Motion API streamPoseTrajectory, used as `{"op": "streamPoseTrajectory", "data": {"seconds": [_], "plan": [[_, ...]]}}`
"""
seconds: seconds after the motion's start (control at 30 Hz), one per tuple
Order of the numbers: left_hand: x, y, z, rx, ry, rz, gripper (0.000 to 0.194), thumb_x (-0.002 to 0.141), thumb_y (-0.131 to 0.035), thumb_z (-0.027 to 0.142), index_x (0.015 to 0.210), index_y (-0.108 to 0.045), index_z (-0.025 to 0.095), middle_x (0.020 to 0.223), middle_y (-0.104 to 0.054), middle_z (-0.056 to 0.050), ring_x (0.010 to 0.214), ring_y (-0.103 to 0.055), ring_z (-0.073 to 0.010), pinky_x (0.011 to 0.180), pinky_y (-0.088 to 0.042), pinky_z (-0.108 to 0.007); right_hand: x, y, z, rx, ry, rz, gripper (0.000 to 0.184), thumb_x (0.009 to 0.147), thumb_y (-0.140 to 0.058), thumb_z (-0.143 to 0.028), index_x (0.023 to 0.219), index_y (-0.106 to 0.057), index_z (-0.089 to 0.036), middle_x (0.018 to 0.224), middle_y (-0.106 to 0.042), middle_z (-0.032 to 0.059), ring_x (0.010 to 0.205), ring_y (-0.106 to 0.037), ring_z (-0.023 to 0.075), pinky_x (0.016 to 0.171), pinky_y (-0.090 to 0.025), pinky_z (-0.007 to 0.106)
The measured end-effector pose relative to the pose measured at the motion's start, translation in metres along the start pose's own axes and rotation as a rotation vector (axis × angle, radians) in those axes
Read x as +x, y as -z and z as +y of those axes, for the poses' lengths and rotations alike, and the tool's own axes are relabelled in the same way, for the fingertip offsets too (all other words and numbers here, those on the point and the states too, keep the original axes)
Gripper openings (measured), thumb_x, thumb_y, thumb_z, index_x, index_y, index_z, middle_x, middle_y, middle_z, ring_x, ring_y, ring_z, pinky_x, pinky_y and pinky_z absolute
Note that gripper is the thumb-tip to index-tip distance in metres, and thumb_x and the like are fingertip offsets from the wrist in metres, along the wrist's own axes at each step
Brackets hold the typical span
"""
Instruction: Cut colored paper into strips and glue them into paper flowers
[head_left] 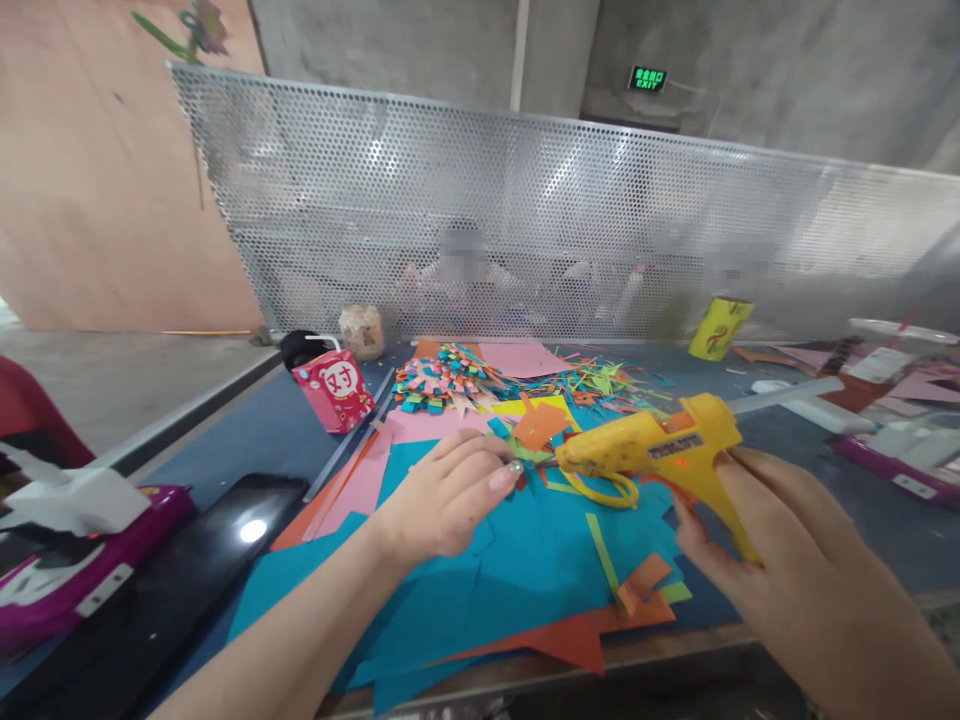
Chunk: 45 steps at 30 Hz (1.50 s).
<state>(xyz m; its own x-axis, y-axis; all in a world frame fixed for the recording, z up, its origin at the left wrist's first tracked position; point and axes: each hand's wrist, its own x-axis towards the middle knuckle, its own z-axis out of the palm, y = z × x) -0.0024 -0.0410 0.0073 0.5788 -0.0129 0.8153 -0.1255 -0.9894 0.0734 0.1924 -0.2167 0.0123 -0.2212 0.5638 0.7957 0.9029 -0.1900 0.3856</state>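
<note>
My right hand (787,530) is wrapped round the handle of a yellow hot glue gun (652,440), its nozzle pointing left. Close to that nozzle is my left hand (450,495), thumb and fingers pinched together; whatever they hold is small and mostly hidden, with dark red and green bits showing at the fingertips. Beneath both hands lie blue paper sheets (525,570). Yellow-handled scissors (611,490) rest under the gun's front. An orange paper scrap (541,425) is just beyond the nozzle, and folded orange pieces (645,585) lie near the table's front edge.
Behind are a heap of fringed paper pieces (442,380) and loose strips (600,380). A red drink carton (334,390), a black phone (247,520) and a purple power strip (112,540) stand left. A yellow can (720,328) is by the perforated metal screen (525,210).
</note>
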Motion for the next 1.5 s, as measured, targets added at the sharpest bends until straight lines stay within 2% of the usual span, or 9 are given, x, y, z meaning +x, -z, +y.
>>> {"op": "streamPoseTrajectory", "data": {"seconds": [0.27,0.43,0.6,0.7,0.9,1.2,1.5], "plan": [[-0.001,-0.001,-0.001,0.043,-0.052,0.004,0.021,0.075,-0.041,0.005,0.085,-0.052,0.020,0.075,-0.065,-0.006,0.076,-0.061,-0.0170,0.066,-0.048,-0.033,0.008,0.001,-0.005,-0.019,0.040,-0.024,0.019,0.081,-0.046,-0.017,0.100,-0.049,-0.015,0.091,-0.056,0.0115,0.082,-0.058,0.0204,0.061,-0.049,0.029],[0.000,0.000,-0.002,0.088,-0.059,0.005,0.017,0.076,-0.041,0.006,0.084,-0.049,0.018,0.078,-0.064,-0.008,0.075,-0.060,-0.0165,0.063,-0.048,-0.031,0.004,0.003,-0.001,-0.002,-0.001,-0.043,0.022,0.082,-0.045,-0.022,0.102,-0.049,-0.014,0.096,-0.056,0.0136,0.083,-0.058,0.0210,0.059,-0.049,0.029],[0.002,-0.001,-0.003,0.145,-0.126,0.044,0.013,0.080,-0.038,0.008,0.081,-0.049,0.016,0.073,-0.063,-0.008,0.072,-0.059,-0.0157,0.062,-0.048,-0.030,0.000,0.004,0.006,-0.019,0.086,-0.035,0.025,0.083,-0.042,-0.027,0.101,-0.050,-0.011,0.097,-0.055,0.0151,0.081,-0.058,0.0213,0.060,-0.049,0.030],[0.002,-0.001,-0.003,0.172,-0.151,0.058,0.013,0.081,-0.037,0.009,0.081,-0.049,0.014,0.071,-0.062,-0.008,0.072,-0.059,-0.0154,0.062,-0.049,-0.029,0.000,0.006,0.004,0.010,0.028,-0.044,0.027,0.084,-0.042,-0.026,0.103,-0.050,-0.009,0.097,-0.054,0.0164,0.084,-0.057,0.0234,0.061,-0.049,0.032],[0.004,-0.001,-0.003,0.188,-0.185,0.066,0.014,0.082,-0.035,0.009,0.082,-0.048,0.013,0.070,-0.062,-0.008,0.071,-0.059,-0.0154,0.061,-0.049,-0.029,-0.001,0.009,-0.001,0.061,0.011,-0.079,0.026,0.085,-0.041,-0.023,0.103,-0.050,-0.007,0.100,-0.052,0.0172,0.090,-0.055,0.0245,0.066,-0.048,0.033],[0.001,-0.002,-0.004,0.146,-0.138,0.052,0.012,0.079,-0.040,0.008,0.084,-0.049,0.015,0.074,-0.062,-0.007,0.073,-0.059,-0.0149,0.062,-0.049,-0.029,0.000,0.007,0.000,0.051,0.029,-0.089,0.024,0.084,-0.042,-0.021,0.103,-0.050,-0.009,0.101,-0.053,0.0160,0.090,-0.055,0.0244,0.066,-0.047,0.033],[-0.004,-0.007,-0.008,0.040,0.016,0.100,0.019,0.075,-0.045,0.002,0.085,-0.049,0.017,0.077,-0.061,-0.004,0.073,-0.058,-0.0143,0.067,-0.049,-0.030,-0.003,0.011,0.001,0.062,-0.028,-0.033,0.027,0.083,-0.045,-0.021,0.107,-0.048,-0.010,0.102,-0.052,0.0172,0.087,-0.056,0.0245,0.066,-0.047,0.034]]}}
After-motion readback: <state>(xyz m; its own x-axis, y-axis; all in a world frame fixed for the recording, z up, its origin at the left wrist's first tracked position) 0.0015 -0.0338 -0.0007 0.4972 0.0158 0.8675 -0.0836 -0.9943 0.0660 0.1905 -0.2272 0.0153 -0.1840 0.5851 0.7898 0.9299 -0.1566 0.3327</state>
